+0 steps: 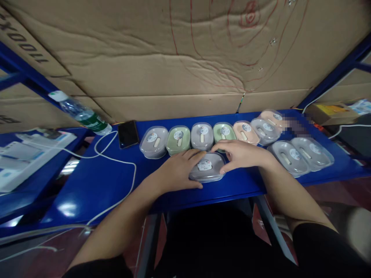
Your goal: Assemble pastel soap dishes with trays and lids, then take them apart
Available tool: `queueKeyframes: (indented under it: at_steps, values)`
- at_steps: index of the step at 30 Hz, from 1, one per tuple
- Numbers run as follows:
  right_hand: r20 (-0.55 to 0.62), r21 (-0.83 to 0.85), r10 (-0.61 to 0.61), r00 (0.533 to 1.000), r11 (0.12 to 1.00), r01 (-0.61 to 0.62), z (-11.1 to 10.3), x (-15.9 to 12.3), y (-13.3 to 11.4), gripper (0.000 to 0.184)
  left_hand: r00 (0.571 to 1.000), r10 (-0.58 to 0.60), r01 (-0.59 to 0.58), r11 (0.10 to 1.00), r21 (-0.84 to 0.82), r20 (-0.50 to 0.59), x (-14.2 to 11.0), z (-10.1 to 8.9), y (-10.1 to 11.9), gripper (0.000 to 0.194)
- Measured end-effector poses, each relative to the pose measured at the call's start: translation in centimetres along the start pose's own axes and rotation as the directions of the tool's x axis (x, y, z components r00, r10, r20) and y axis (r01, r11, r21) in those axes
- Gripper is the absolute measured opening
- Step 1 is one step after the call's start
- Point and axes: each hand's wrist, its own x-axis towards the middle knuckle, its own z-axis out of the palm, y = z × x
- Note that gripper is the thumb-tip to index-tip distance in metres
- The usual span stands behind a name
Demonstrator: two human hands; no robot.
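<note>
The left hand (179,172) and the right hand (243,153) are closed on a grey box (214,173) between them, left fingers and thumb around one end, right thumb and forefinger on the other; how firmly they press cannot be told. The box lies on the blue table (111,181), its ends partly hidden by the hands, the print on its label (205,165) too small to read. Just beyond the grip runs a row of lidded boxes; the right hand covers the lower part of a green box (226,132) there. Off to the right of the grip, overlapping boxes (295,156) lie beside a blurred, blocky patch that cannot be made out. Well left of the grip are a dark phone (128,135), a bottle (87,116) and a white cable (134,175). Both sleeves (315,243) are cut off by the frame.
</note>
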Motion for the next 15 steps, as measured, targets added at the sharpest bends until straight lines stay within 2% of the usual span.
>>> queueKeyframes:
  at_steps: [3, 8, 11, 15]
  values:
    - [0.006, -0.009, 0.01, 1.0, 1.0, -0.01, 0.3, 0.1, -0.8, 0.066, 1.0, -0.001, 0.002, 0.998, -0.06, 0.027, -0.2, -0.5, -0.8, 0.105]
    - [0.021, -0.017, -0.072, 0.997, 0.997, 0.073, 1.4, 0.4, -0.9, 0.087, 0.997, -0.016, 0.024, 0.993, -0.118, 0.069, -0.9, -0.9, -2.1, 0.118]
    - [0.027, -0.039, -0.085, 0.996, 0.996, 0.086, 1.8, 0.6, -0.7, 0.087, 0.993, -0.06, 0.075, 0.987, -0.141, 0.105, -1.2, -1.1, -2.8, 0.123]
    - [0.006, -0.041, -0.092, 0.996, 0.995, 0.092, 1.7, 0.5, -0.8, 0.083, 0.991, -0.073, 0.095, 0.975, -0.202, 0.112, -0.8, -1.2, -2.9, 0.115]
